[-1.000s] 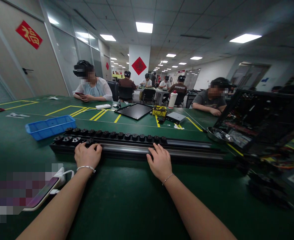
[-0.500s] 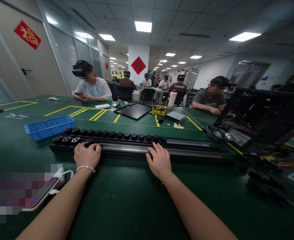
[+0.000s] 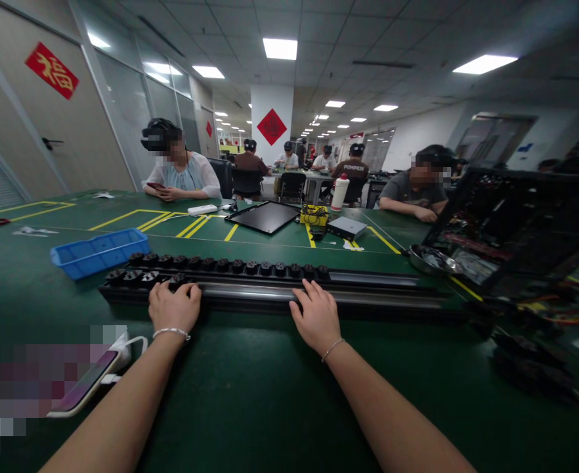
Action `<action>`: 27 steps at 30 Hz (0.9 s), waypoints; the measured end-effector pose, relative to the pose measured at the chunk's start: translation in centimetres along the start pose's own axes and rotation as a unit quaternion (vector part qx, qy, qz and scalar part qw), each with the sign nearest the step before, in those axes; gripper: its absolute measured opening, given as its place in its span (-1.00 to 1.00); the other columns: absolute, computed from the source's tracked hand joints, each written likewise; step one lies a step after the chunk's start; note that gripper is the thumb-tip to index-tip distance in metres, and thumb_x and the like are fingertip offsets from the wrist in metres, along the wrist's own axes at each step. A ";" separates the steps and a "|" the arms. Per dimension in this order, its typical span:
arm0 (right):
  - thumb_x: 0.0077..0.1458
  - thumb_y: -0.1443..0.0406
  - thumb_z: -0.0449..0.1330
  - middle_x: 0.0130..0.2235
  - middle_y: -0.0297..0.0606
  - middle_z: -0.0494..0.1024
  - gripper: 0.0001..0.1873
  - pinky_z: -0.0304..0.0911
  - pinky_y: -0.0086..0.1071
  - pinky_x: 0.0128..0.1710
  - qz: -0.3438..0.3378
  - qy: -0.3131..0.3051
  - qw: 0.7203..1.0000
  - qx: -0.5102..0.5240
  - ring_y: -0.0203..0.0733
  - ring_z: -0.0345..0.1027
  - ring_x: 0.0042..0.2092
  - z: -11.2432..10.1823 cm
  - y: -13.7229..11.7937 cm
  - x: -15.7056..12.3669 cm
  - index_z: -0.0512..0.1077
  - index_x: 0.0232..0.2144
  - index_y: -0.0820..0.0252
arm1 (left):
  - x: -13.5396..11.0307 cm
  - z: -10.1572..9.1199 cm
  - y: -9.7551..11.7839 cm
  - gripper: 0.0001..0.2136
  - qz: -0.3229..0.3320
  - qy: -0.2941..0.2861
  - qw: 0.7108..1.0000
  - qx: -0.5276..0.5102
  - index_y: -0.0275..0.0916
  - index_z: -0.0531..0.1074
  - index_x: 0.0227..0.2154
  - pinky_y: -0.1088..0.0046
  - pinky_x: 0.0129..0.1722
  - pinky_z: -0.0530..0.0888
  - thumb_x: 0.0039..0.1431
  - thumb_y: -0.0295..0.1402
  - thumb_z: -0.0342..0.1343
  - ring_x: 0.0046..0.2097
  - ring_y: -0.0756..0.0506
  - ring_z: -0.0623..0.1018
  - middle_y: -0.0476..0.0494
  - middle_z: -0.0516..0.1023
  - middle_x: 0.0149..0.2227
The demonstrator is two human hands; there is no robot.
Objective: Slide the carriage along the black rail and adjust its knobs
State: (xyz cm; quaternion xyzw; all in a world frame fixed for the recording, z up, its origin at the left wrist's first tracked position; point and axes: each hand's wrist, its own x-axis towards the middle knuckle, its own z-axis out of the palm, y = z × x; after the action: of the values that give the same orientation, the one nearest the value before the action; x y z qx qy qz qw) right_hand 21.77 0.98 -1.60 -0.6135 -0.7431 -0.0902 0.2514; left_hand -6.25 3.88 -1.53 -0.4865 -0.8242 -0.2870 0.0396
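Note:
Two long black track rails lie side by side across the green table, the front rail (image 3: pixel 250 293) nearer me and the back rail (image 3: pixel 368 278) behind it. A row of round black socket modules (image 3: pixel 251 267) fills much of the back rail. Several more modules (image 3: pixel 132 277) sit at the left end of the front rail. My left hand (image 3: pixel 175 307) is curled around the rightmost front module (image 3: pixel 175 278), its lower part hidden by my fingers. My right hand (image 3: pixel 318 316) rests on the front rail with its fingers stretched out and apart, holding nothing.
A blue bin (image 3: pixel 100 253) stands behind the rails' left end. At right are a metal bowl (image 3: pixel 434 261) and an opened black computer case (image 3: pixel 511 230). A phone (image 3: pixel 85 384) lies near left; a flat black panel (image 3: pixel 264 217) lies further back. Two people sit across the table.
Both hands keep the same grip and place on the front rail. The whole view has shifted slightly; no module has visibly moved along the rails.

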 end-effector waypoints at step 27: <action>0.15 0.13 -0.08 0.16 -0.23 0.26 -0.59 -0.09 -0.19 0.10 0.001 -0.003 1.000 -0.010 -0.11 0.00 0.19 0.0 0.0 0.0 0.38 -0.04 0.06 | -0.3 -0.1 0.3 -0.61 0.005 0.008 1.000 0.002 -0.16 0.51 -0.17 0.09 0.11 0.15 0.14 -0.19 -0.18 0.21 -0.32 0.08 -0.32 0.20 0.11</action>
State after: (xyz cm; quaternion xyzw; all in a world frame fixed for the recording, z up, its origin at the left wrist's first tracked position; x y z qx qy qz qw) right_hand 21.73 1.02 -1.59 -0.6167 -0.7424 -0.0958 0.2436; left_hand -5.90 3.71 -1.43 -0.4886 -0.8218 -0.2891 0.0484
